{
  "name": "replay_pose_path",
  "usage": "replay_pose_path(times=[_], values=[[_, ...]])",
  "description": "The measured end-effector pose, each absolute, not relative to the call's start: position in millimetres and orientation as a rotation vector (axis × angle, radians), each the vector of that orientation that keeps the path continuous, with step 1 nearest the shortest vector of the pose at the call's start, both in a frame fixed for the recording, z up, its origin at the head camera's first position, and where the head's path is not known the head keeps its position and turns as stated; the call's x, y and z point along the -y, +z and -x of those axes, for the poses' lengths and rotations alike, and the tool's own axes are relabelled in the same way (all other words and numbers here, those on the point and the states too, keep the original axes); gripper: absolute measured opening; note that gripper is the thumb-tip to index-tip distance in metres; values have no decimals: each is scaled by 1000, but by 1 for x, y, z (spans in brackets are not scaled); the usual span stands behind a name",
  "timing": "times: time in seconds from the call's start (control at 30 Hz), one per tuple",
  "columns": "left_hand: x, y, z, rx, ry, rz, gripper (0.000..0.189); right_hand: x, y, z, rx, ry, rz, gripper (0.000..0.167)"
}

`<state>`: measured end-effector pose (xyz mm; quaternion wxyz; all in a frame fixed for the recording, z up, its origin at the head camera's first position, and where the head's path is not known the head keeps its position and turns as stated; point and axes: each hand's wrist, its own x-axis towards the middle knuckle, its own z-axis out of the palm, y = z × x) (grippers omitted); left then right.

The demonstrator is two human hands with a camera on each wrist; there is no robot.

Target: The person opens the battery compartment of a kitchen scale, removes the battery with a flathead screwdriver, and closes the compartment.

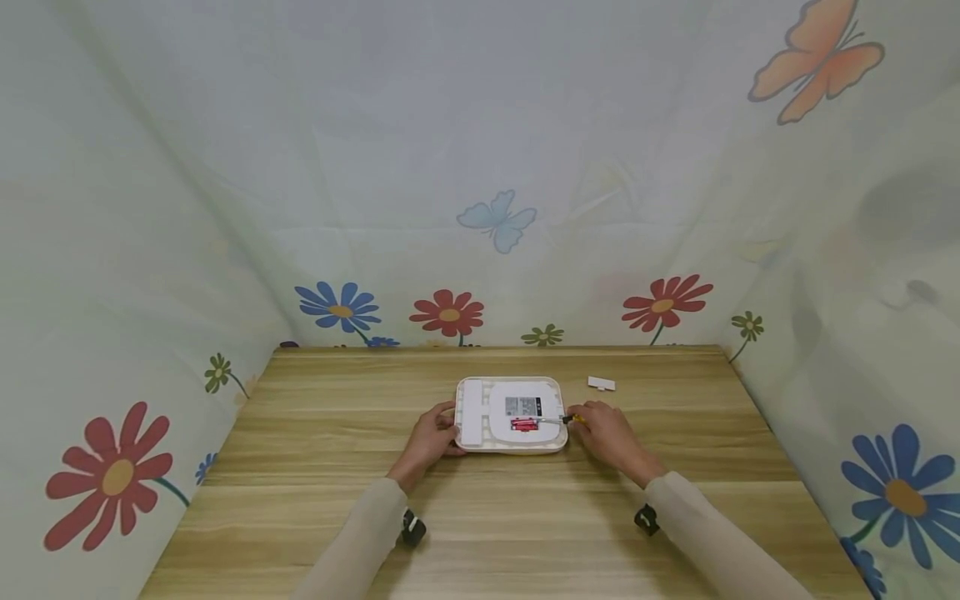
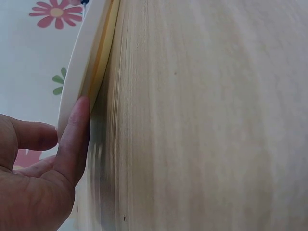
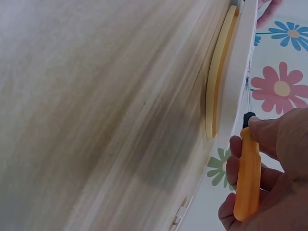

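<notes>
- Device [image 1: 472,412] lies on table [image 1: 322,433]; label [image 1: 519,407] unreadable.
- Left hand [image 1: 430,437] pinches its left edge, some fingers hidden.
- Right hand [image 1: 611,435] grips screwdriver [image 3: 249,175]; tip, near red batteries [image 1: 524,425], hard to make out.

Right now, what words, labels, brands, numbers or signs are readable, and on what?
None legible.
Grey-and-black label on the white device: printed, too small and blurred to read.
Red batteries: any print too small to read.
Orange-handled screwdriver in right hand: no lettering visible.
</notes>
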<state>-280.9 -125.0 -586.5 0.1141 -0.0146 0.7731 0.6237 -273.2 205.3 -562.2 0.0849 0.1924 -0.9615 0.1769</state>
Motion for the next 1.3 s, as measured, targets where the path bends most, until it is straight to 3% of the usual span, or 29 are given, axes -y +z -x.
replay_pose_path(times=[0.57,0.87,1.3], values=[[126,-583,279,-2284,1835,36,55,-205,-566,273,2814,569,-589,17],[123,-586,281,-2289,1819,23,54,-206,-565,272,2873,609,-460,15],[123,-584,279,-2256,1867,48,54,-204,-541,267,2861,549,-426,16]])
